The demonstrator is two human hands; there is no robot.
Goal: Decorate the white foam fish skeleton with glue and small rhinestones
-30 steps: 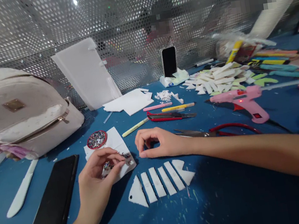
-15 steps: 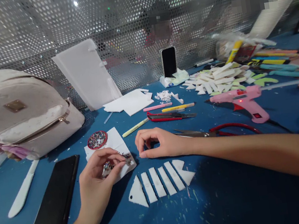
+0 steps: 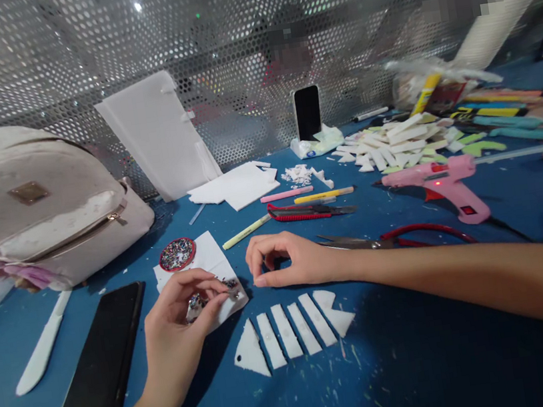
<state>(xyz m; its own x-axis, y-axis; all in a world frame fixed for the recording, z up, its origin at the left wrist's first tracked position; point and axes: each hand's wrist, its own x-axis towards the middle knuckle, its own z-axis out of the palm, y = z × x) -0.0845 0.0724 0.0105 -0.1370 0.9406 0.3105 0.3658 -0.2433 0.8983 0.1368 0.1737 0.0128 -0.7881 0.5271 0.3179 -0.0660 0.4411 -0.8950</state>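
Observation:
My left hand (image 3: pixel 180 327) rests over a white sheet (image 3: pixel 217 255) at left of centre, thumb and fingers pinched beside a small heap of shiny dark and silver bits (image 3: pixel 233 286). What sits between its fingertips is too small to make out. A red-rimmed round dish (image 3: pixel 177 254) of the same multicoloured bits stands on that sheet. To the right, my right hand (image 3: pixel 284 260) lies on the table, fingers curled and thumb tip against them; anything pinched there is hidden. Just below both hands lies a fish shape cut into white foam pieces (image 3: pixel 284 331), with a dark eye hole in the head.
Behind my right hand are a red craft knife (image 3: pixel 297 211), markers (image 3: pixel 286 194) and scissors (image 3: pixel 352 242). A pink glue gun (image 3: pixel 442 176) with a lit red light stands right, near piled foam strips (image 3: pixel 404 138). A black phone (image 3: pixel 99 362), white knife (image 3: pixel 44 346) and backpack (image 3: pixel 44 208) are left.

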